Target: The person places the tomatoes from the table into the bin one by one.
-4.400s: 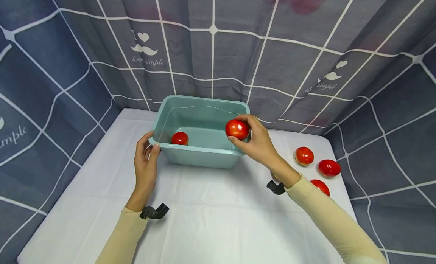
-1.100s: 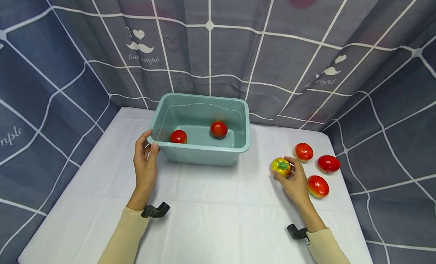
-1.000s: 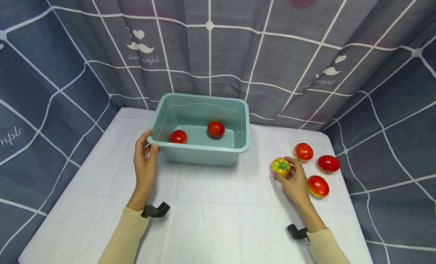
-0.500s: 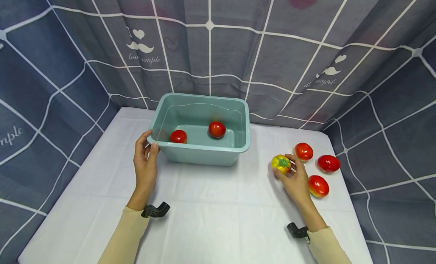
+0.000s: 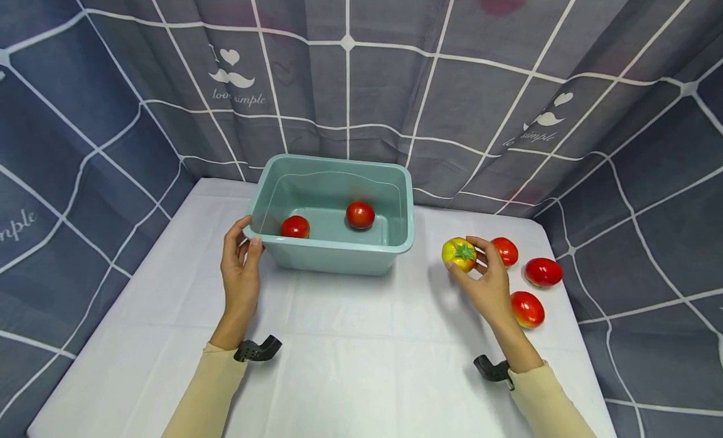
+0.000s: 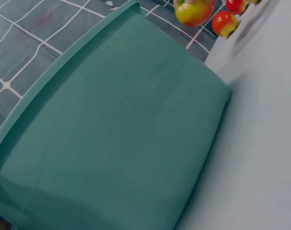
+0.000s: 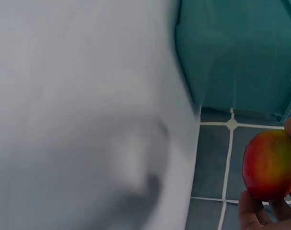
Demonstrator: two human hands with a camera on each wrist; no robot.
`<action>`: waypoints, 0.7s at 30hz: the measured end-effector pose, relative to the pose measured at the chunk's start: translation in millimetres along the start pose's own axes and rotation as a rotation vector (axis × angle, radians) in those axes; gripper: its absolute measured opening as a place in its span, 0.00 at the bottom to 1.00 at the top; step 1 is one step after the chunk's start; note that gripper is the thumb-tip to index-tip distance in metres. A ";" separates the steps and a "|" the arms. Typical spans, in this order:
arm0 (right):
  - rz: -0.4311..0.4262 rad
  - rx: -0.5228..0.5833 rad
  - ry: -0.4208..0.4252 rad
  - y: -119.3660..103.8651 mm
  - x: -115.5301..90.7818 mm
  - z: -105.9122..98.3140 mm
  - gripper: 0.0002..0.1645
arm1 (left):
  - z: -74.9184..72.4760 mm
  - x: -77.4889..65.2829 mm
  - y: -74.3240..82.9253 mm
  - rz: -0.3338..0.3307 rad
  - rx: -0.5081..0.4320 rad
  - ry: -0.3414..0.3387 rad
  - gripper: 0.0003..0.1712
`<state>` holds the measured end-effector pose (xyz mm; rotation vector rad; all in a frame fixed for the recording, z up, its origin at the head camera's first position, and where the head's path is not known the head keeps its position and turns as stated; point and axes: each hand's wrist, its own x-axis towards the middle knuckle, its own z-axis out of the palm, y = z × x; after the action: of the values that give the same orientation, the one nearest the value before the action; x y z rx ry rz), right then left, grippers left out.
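My left hand [image 5: 241,281] grips the front left corner of a teal plastic tub [image 5: 333,257], thumb and fingers at its rim. Inside the tub lie two red tomatoes, one on the left [image 5: 295,226] and one right of the middle [image 5: 360,215]. To the tub's right, my right hand [image 5: 487,284] holds a yellow and red tomato [image 5: 459,254] by its sides, green stem towards the head camera. In the right wrist view this tomato [image 7: 270,165] shows its red side, fingertips round it, above the table. The left wrist view is mostly the tub's wall [image 6: 121,124].
Three more red tomatoes lie on the right of the white-covered table [image 5: 339,363]: one behind the right hand [image 5: 505,251], one near the edge [image 5: 543,272], one beside the wrist [image 5: 528,309]. A grey checked curtain [image 5: 316,80] encloses the back and sides.
Earlier my right hand held a red tomato over the tub; that one now lies inside. The hand has since gripped the yellow and red tomato and raised it slightly up and left. My left hand stays put.
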<state>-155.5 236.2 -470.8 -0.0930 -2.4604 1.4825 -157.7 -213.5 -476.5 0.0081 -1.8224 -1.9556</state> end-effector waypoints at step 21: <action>-0.247 0.142 -0.044 -69.1 28.3 16.3 0.39 | -1.0 0.3 -1.8 0.007 0.024 -0.005 0.27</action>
<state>-181.3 194.8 -411.9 0.2640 -2.2909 1.5564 -158.3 -214.5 -478.2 0.0048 -1.8466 -1.9301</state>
